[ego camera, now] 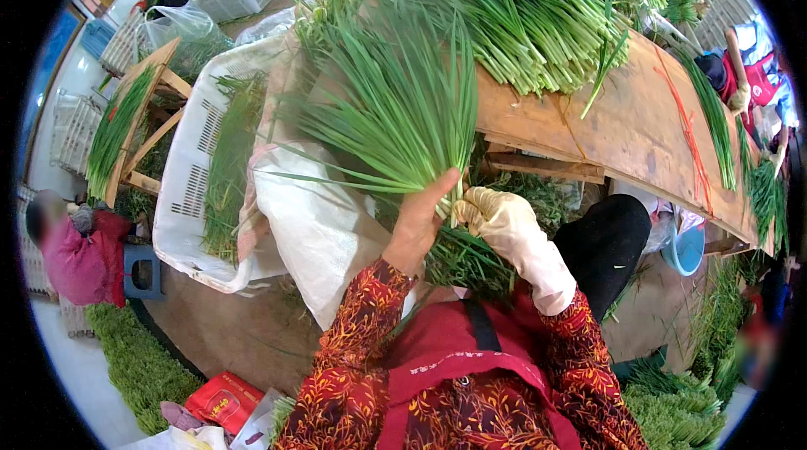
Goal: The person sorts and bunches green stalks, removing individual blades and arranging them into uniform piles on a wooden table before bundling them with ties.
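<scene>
A fanned bunch of garlic chives (403, 128) is held in front of me, its green leaves spreading up and away. My bare left hand (421, 213) grips it around the pale stems, thumb across the front. On my right hand (504, 220) is a cream glove; its curled fingers close on the stem ends just below. Part of the leaves at the left is blurred. Loose green trimmings (470, 261) lie beneath both hands, over my lap. A large pile of chives (542, 27) rests on the wooden table (555, 115) beyond, cut ends towards me.
To the left stands a white plastic crate (183, 223) holding grass-like trimmings, with a white woven sack (315, 197) draped beside it. Red ties (684, 115) lie on the table's right side. A blue basin (684, 251) sits below. Other people are seated or working at both sides.
</scene>
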Action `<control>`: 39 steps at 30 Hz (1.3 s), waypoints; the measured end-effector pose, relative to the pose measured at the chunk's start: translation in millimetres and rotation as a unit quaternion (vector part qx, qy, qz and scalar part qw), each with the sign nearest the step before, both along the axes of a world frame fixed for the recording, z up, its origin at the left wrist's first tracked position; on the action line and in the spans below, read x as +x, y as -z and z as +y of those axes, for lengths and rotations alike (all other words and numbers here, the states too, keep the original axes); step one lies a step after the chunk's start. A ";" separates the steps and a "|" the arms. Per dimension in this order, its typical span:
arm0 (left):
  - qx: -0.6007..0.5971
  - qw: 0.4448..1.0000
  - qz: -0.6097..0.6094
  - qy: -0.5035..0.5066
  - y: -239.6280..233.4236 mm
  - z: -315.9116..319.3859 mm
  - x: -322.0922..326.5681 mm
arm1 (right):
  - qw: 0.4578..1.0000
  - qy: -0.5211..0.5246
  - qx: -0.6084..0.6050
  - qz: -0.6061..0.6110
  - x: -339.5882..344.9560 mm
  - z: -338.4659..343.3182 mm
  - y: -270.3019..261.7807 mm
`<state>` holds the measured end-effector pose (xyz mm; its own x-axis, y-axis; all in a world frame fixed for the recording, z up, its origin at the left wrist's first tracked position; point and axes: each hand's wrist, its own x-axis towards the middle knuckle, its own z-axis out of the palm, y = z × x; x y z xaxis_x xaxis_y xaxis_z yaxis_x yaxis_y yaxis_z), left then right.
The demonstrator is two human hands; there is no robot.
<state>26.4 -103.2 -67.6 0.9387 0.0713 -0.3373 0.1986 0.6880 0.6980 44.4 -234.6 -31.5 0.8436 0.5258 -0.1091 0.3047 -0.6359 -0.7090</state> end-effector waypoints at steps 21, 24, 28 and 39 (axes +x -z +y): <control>0.024 0.999 0.014 -0.042 3.8 -13.6 -12.7 | 0.876 0.184 0.377 0.239 26.7 12.3 7.7; 0.031 0.999 0.013 -0.035 0.6 -14.2 -13.6 | 0.887 0.190 0.363 0.214 24.7 9.1 6.4; 0.024 0.999 0.009 -0.042 4.5 -14.9 -11.8 | 0.859 0.177 0.432 0.213 19.6 -1.0 5.0; -0.067 0.995 -0.060 -0.053 -21.4 7.7 -16.7 | 0.957 0.026 -0.002 0.290 -21.6 -64.3 33.3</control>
